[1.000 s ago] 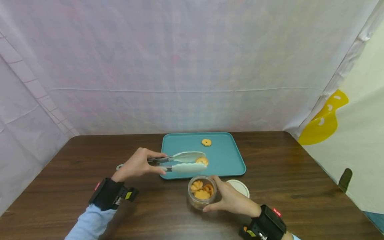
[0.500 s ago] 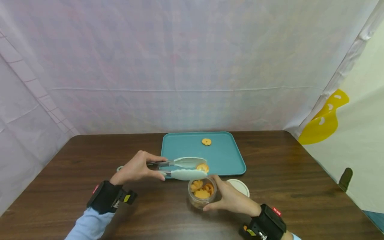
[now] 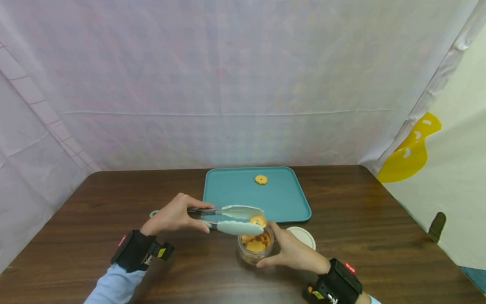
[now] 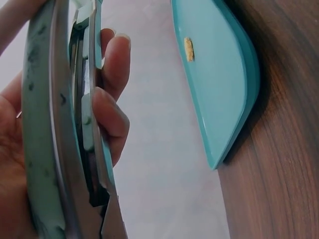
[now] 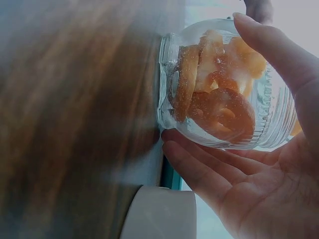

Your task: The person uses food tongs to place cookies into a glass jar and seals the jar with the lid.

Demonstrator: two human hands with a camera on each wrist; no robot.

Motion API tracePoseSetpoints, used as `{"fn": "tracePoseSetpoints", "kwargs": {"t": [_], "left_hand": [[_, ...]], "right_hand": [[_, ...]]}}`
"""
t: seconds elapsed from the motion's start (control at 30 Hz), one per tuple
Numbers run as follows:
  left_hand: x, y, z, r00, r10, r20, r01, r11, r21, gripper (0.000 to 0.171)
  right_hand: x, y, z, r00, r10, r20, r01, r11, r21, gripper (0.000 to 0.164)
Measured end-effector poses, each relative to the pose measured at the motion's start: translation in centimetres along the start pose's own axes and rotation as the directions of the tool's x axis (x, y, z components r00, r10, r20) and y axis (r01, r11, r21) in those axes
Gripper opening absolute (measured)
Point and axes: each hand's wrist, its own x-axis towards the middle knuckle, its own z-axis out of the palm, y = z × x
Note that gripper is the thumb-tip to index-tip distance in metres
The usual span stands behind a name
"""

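In the head view my left hand (image 3: 175,214) grips a pair of tongs (image 3: 239,228) with pale green tips. Between those tips is a round cookie (image 3: 258,221), held over the far rim of a glass jar (image 3: 255,256). My right hand (image 3: 294,249) holds the jar round its right side, and the jar stands on the table. Several cookies (image 5: 224,114) show through the glass in the right wrist view. The left wrist view shows the tongs' metal arms (image 4: 62,124) close up, with fingers and thumb on either side.
Behind the jar lies a blue-green tray (image 3: 288,198) bearing one ring-shaped cookie (image 3: 261,180). A white lid (image 3: 302,237) rests on the brown wooden table (image 3: 379,236), right of the jar and partly behind my right hand. A pale curtain (image 3: 235,84) hangs behind the table.
The tongs with the cookie have come nearer, from above the tray to above the jar's far rim. My right hand and the jar have stayed in place.
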Motion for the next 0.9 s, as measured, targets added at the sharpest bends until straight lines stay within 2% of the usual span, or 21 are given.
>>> {"fn": "tracePoseSetpoints", "kwargs": {"t": [0.2,0.53,0.9], "left_hand": [[0.13,-0.12,0.14,1.0,0.001,0.025,0.0,1.0,-0.012,0.057],[0.29,-0.36,0.28,1.0,0.002,0.029,-0.001,1.0,-0.01,0.058],[0.3,-0.45,0.25,0.999,-0.006,0.041,0.005,1.0,0.008,0.059]], "right_hand": [[0.05,0.05,0.01,1.0,-0.001,0.002,0.001,1.0,0.009,0.085],[0.03,0.06,-0.07,0.999,0.022,0.023,-0.023,0.999,0.037,0.084],[0.02,0.21,0.0,1.0,-0.018,0.006,0.018,1.0,0.017,0.077]]}}
